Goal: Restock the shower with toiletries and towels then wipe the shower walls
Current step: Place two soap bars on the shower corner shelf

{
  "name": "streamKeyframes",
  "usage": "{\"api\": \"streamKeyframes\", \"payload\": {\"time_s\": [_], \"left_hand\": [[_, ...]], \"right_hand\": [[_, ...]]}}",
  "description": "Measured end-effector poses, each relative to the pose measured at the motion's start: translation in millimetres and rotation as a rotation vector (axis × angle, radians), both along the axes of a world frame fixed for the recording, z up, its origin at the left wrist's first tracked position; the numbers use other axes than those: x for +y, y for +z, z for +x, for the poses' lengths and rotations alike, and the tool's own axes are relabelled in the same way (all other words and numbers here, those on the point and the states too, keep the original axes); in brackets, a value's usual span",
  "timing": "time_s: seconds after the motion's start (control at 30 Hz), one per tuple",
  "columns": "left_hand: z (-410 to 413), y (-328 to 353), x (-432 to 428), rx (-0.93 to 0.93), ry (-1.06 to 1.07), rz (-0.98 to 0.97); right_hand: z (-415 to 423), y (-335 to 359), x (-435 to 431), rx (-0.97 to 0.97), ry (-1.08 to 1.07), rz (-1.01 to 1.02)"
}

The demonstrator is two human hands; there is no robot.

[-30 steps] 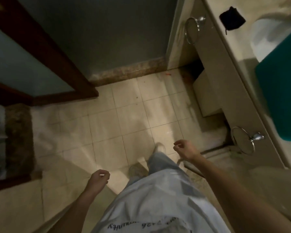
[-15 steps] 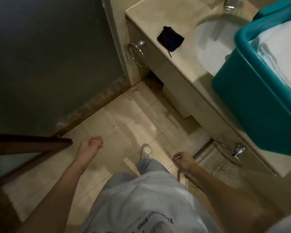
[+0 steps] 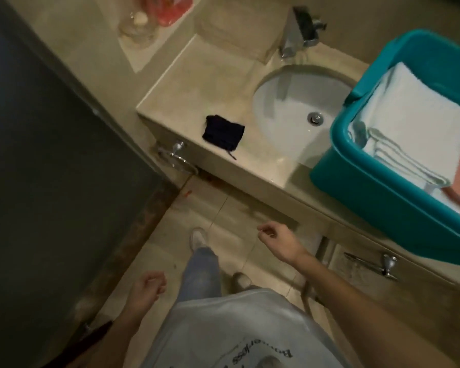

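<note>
Both hands hang empty above the floor tiles; I see my left hand [image 3: 147, 288] nearest, fingers loosely curled, touching nothing; my right hand [image 3: 276, 238] a little farther, likewise slack and empty; the folded white towels [image 3: 409, 123] lie in the teal tub [image 3: 383, 189] on the counter, far right, well apart from both; left of it the sink basin [image 3: 284, 115], then a dark cloth [image 3: 223, 132].

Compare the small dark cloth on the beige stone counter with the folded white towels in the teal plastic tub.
The small dark cloth is near black; the folded white towels are bright white. The cloth lies alone on the beige stone counter; the towels sit in the teal plastic tub. The cloth trails a loose thread; the towels are neatly stacked. Both are fabric lying flat.
</note>
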State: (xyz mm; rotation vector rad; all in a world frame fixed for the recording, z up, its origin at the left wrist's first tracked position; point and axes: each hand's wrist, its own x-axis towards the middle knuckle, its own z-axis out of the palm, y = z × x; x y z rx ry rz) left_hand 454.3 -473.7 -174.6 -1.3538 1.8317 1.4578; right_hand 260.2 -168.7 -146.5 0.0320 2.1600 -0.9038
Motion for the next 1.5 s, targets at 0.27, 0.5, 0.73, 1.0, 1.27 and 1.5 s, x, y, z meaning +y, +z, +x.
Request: {"api": "streamKeyframes", "payload": {"time_s": [0.27, 0.5, 0.73, 1.0, 1.27, 1.5], "left_hand": [[-154, 18, -73, 0.11, -0.38, -0.08], [-302, 120, 18, 0.672, -0.702, -0.092], [-355, 203, 147, 1.063, -0.996, -0.02], [-400, 238, 294, 1.23, -1.362, -0.105], [-423, 211, 445, 1.026, -1.804, -0.236], [-411, 175, 515, 0.856, -1.948, -0.394]], "right_hand": [[-60, 109, -59, 0.334, -0.292, -0.144], [-74, 197, -30, 0.653, -0.614, -0.209], [-70, 212, 72, 0.797, -0.86, -0.109], [-67, 201, 219, 0.625, -0.806, 0.23], [-94, 186, 325, 0.479, -0.539, 0.582], [-112, 148, 346, 0.444, -0.3, 0.687]]}}
